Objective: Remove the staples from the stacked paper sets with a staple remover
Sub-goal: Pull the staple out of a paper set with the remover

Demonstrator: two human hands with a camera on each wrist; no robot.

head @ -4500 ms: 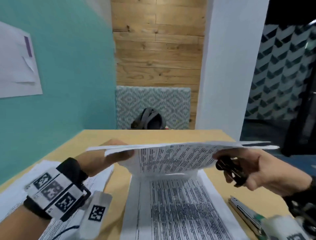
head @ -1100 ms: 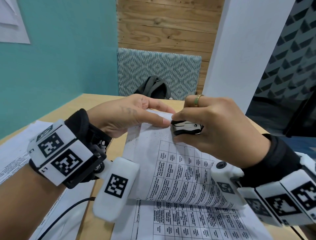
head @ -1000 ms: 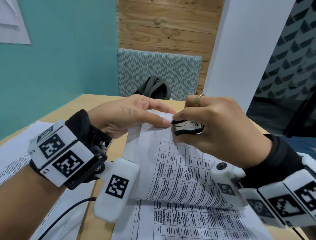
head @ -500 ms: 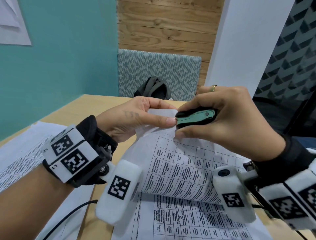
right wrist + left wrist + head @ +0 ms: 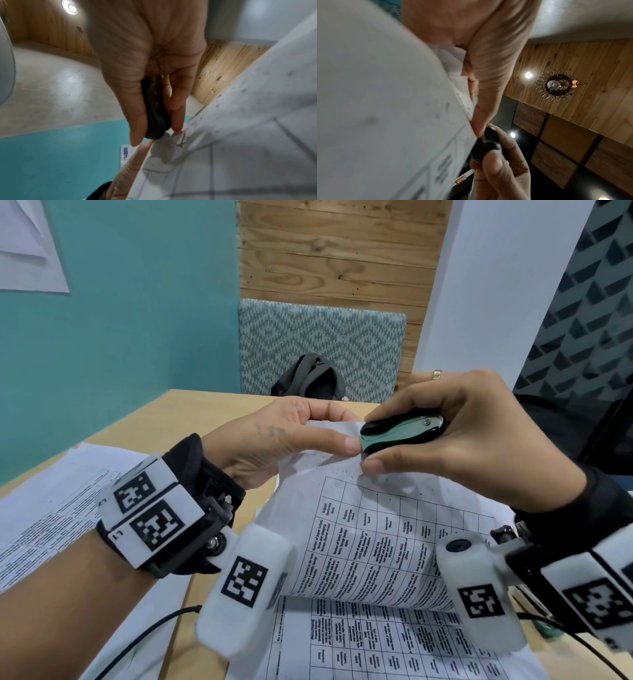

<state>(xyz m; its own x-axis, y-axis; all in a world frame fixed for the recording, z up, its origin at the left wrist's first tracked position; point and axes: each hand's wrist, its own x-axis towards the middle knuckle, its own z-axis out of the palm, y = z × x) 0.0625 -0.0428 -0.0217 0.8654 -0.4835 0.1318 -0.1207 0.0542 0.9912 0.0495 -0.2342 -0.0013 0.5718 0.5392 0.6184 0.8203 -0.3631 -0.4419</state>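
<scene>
Stapled paper set (image 5: 376,539), printed with a table grid, curls up off the wooden table (image 5: 219,409) just in front of the person, its top sheets lifted and bent back over the pages still lying flat. At its raised top corner the left hand (image 5: 274,443) pinches the sheet, thumb stretched along the upper face with the tip right beside the tool and the other fingers curled behind the corner. The right hand (image 5: 455,440) grips a staple remover (image 5: 400,429), black with a green side, squeezing it between thumb below and fingers above; the wrist views show its two halves pressed nearly together, with the tool's nose at the paper's corner, touching the left thumb tip. Whether a staple sits in the claws cannot be made out. To the left, more printed sheets (image 5: 51,508) lie flat on the table, partly under the left forearm. Beyond the table's far edge a dark backpack (image 5: 308,381) rests against a patterned grey cushion (image 5: 322,344), with a plank wall (image 5: 339,248) behind it and a teal wall (image 5: 137,320) on the left.
</scene>
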